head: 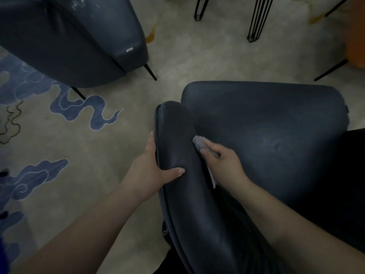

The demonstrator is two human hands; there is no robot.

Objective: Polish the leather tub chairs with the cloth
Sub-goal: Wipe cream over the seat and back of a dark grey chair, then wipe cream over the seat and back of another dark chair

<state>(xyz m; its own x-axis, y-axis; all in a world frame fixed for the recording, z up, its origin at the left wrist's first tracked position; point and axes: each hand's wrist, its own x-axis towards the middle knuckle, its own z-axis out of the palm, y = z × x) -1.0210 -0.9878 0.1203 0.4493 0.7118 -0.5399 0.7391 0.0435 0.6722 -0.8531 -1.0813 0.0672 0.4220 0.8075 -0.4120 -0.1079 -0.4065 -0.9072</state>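
On the near chair (pixel 266 123), a dark blue leather tub chair seen from above, both hands work at its left arm (pixel 177 139), a rounded padded roll that runs from the lower middle of the view up to the front corner of the seat. The left hand (pixel 152 167) grips this arm from the outer side: the thumb (pixel 175 172) lies curled across the top of the leather and the fingers wrap down the outside edge, with only one fingertip showing above the rim. The right hand (pixel 221 161) holds the cloth (pixel 199 144), a small grey wad, its fingers curled round it and pressing it into the crease where the arm meets the seat. A pale strip of the cloth hangs out below the palm, against the inner face of the arm. The seat shows a faint dull smear near its middle. A second chair (pixel 75 40) of the same leather stands well apart at the upper left, on thin black legs, with a small pale tag on its side. Both chairs stand on a beige carpet (pixel 122 147) with blue cloud patterns. Black hairpin legs (pixel 258 18) of other furniture stand at the top, and an orange seat (pixel 356 34) shows at the right edge.
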